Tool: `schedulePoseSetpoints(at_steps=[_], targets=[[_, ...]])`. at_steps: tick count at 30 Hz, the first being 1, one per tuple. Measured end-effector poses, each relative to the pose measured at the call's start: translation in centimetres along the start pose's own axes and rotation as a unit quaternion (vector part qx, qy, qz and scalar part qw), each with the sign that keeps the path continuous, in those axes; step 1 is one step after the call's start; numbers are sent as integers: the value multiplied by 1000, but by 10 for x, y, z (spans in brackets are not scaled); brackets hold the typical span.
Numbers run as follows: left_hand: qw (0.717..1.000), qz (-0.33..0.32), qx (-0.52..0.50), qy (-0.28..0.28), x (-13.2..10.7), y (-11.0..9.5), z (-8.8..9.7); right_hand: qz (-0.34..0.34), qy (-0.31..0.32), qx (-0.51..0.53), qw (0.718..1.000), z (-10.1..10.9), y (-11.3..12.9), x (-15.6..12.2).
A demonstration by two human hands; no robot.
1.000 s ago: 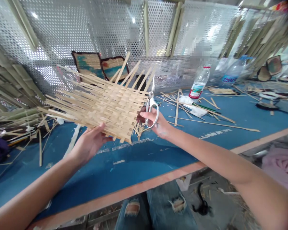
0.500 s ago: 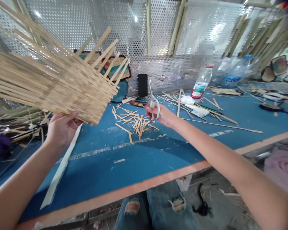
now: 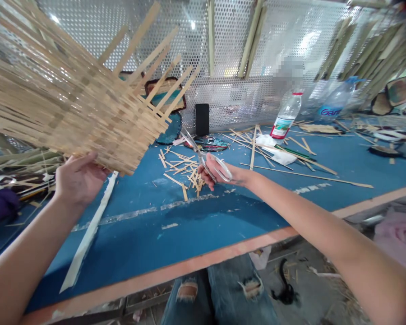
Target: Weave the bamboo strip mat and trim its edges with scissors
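While the left hand [image 3: 81, 179] pinches the woven mat [image 3: 115, 124] by 1 edge, the right hand [image 3: 220, 169] curls around scissors [image 3: 200, 154].

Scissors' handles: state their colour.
The scissors' handles are white, clearest in the head view.

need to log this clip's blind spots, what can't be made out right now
In the head view:
- Woven mat: its far side runs out of the left edge; the weave is motion-blurred.
- Left hand: some fingertips, hidden behind the mat.
- Scissors: which fingers pass through the loops, obscured by overlap with the right hand.
- Painted panel: partly covered by the mat.
- Red-capped bottle: label print too small.
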State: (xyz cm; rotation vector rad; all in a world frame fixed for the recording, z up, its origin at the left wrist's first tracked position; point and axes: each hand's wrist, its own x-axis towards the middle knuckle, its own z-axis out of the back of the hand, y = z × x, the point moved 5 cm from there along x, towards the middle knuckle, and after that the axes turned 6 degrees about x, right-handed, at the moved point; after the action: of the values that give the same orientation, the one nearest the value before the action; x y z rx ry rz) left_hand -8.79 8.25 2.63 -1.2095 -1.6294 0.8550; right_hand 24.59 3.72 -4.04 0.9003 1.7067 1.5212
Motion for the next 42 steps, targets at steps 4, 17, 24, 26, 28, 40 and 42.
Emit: schedulePoseSetpoints(at_steps=[4, 17, 24, 26, 28, 40, 42], targets=[[1000, 18, 0, 8, 2, 6, 4, 29, 6, -34, 999, 9, 1, 2], [989, 72, -7, -127, 9, 4, 18, 28, 20, -36, 999, 11, 3, -4], [990, 79, 15, -114, 2, 8, 9, 47, 6, -85, 995, 3, 11, -7], [988, 93, 31, -116, 0, 10, 9, 60, 3, -100, 993, 3, 12, -5], [987, 102, 42, -113, -2, 12, 8, 75, 0, -118, 990, 3, 11, -3], [989, 101, 48, -101, -5, 19, 3, 85, -17, -133, 987, 5, 4, 0], [991, 83, 37, -103, -2, 17, 6, 73, -12, -124, 989, 3, 5, 0]])
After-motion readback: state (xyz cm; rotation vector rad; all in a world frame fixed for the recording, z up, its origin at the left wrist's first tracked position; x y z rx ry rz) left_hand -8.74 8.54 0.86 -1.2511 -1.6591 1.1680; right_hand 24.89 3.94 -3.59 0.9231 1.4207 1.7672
